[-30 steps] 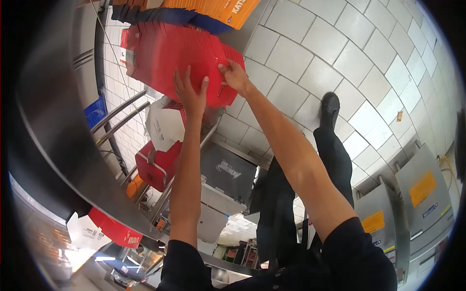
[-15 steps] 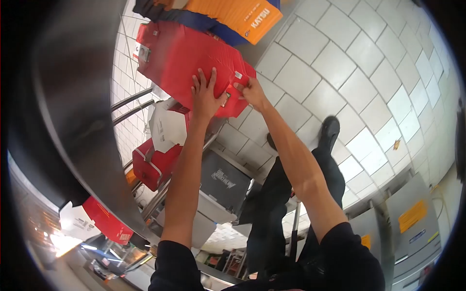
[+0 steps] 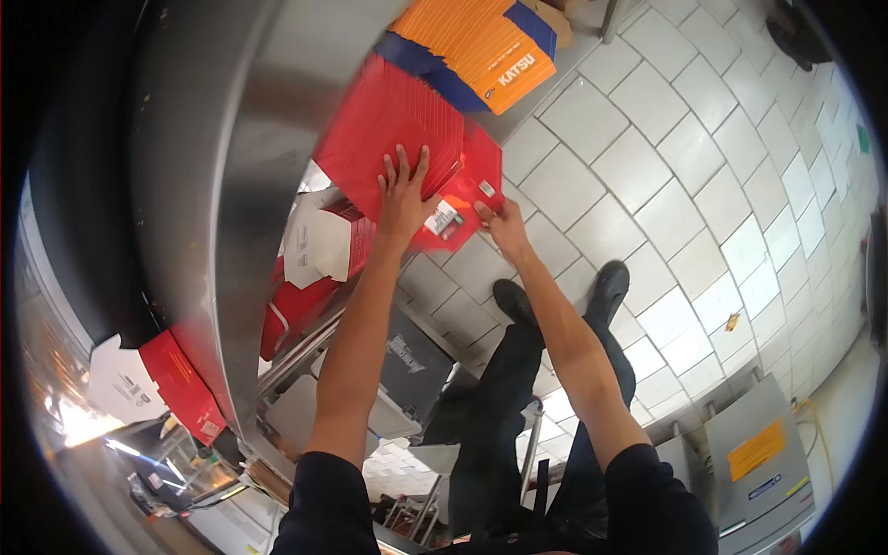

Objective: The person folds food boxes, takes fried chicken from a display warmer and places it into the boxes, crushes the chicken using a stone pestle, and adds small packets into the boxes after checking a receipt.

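A thick stack of flat red cardboard sheets (image 3: 388, 116) lies at the upper middle. My left hand (image 3: 404, 199) rests on its near edge with fingers spread. To the right, my right hand (image 3: 502, 228) pinches the near edge of a red sheet (image 3: 483, 162) that sticks out from the stack. This sheet carries a white label and a small printed patch. Just beyond the stack sit flat orange and blue cartons (image 3: 490, 55) marked KATSU. Below my left hand is a white and red folded box (image 3: 319, 242).
A steel counter edge (image 3: 245, 185) runs down the left. Another white and red carton (image 3: 180, 384) lies at lower left. A dark grey case (image 3: 407, 361) stands below my arms. Grey metal units (image 3: 758, 453) are at lower right, and someone's dark shoe (image 3: 797, 35) shows at upper right.
My right hand has drawn a red sheet outward from the stack, showing its label. My left hand stays spread on the stack. The view has shifted, with the stack now lower and further right.
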Demonstrator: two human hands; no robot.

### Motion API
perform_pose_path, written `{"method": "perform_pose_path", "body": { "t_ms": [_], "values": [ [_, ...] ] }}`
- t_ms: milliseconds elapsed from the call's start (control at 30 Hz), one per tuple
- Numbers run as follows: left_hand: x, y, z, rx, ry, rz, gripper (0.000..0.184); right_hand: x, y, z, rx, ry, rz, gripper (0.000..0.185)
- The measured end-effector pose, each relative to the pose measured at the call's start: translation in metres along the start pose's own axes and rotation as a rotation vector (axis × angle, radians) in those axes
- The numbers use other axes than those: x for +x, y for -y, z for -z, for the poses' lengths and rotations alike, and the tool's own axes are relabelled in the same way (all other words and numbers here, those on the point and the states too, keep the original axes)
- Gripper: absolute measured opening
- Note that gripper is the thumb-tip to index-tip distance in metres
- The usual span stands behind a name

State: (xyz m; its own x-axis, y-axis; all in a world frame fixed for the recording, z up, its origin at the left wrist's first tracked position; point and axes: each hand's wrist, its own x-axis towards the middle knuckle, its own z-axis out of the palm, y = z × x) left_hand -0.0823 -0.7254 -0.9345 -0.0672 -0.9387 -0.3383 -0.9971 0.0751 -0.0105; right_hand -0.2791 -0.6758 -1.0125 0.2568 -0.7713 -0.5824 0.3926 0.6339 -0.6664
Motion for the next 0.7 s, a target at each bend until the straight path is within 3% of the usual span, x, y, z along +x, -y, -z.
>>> {"method": "perform_pose_path", "body": {
  "t_ms": [100, 200, 233, 267, 300, 333, 400, 433, 500, 533, 600, 633, 667, 700],
  "values": [
    [-0.006, 0.004, 0.01, -0.108, -0.04, -0.05, 0.101, -0.046, -0.014, 0.066, -0.113, -0.035, -0.078, 0.038],
    [-0.044, -0.037, 0.039, -0.183, -0.237, -0.231, 0.105, -0.147, 0.05, 0.104, -0.045, -0.042, -0.127, 0.034],
    [-0.073, -0.062, 0.046, -0.336, -0.212, -0.268, 0.101, -0.178, 0.055, 0.12, -0.063, -0.005, -0.038, 0.034],
    [-0.11, -0.092, 0.045, -0.487, -0.215, -0.322, 0.094, -0.215, 0.097, 0.11, -0.14, -0.009, -0.133, 0.031],
    [-0.146, -0.123, 0.053, -1.008, -0.058, -0.367, 0.084, -0.249, 0.134, 0.097, -0.257, -0.048, -0.185, 0.026],
    [-0.186, -0.156, 0.077, -1.194, 0.179, -0.287, 0.081, -0.284, 0.173, 0.074, -0.291, -0.028, -0.161, 0.027],
    [-0.259, -0.207, 0.13, -1.417, 0.223, -0.157, 0.079, -0.339, 0.244, 0.034, -0.344, 0.061, -0.174, 0.032],
    [-0.286, -0.221, 0.144, -1.623, 0.151, -0.196, 0.074, -0.362, 0.268, 0.017, -0.362, 0.125, -0.222, 0.035],
    [-0.339, -0.244, 0.181, -1.74, 0.118, 0.038, 0.064, -0.4, 0.298, -0.013, -0.381, 0.23, -0.165, 0.034],
    [-0.353, -0.246, 0.217, -1.829, 0.194, 0.201, 0.058, -0.417, 0.318, -0.033, -0.538, 0.223, -0.147, 0.029],
    [-0.361, -0.258, 0.211, -1.996, -0.038, 0.282, 0.047, -0.436, 0.352, -0.075, -0.609, 0.23, -0.047, 0.028],
    [-0.365, -0.251, 0.225, -1.996, -0.046, 0.265, 0.047, -0.453, 0.361, -0.091, -0.669, 0.227, -0.003, 0.027],
    [-0.356, -0.245, 0.239, -2.148, -0.207, 0.309, 0.046, -0.455, 0.35, -0.1, -0.824, 0.235, 0.322, 0.027],
    [-0.346, -0.236, 0.275, -2.296, -0.371, 0.356, 0.046, -0.475, 0.366, -0.137, -0.923, 0.189, 0.423, 0.027]
  ]
}}
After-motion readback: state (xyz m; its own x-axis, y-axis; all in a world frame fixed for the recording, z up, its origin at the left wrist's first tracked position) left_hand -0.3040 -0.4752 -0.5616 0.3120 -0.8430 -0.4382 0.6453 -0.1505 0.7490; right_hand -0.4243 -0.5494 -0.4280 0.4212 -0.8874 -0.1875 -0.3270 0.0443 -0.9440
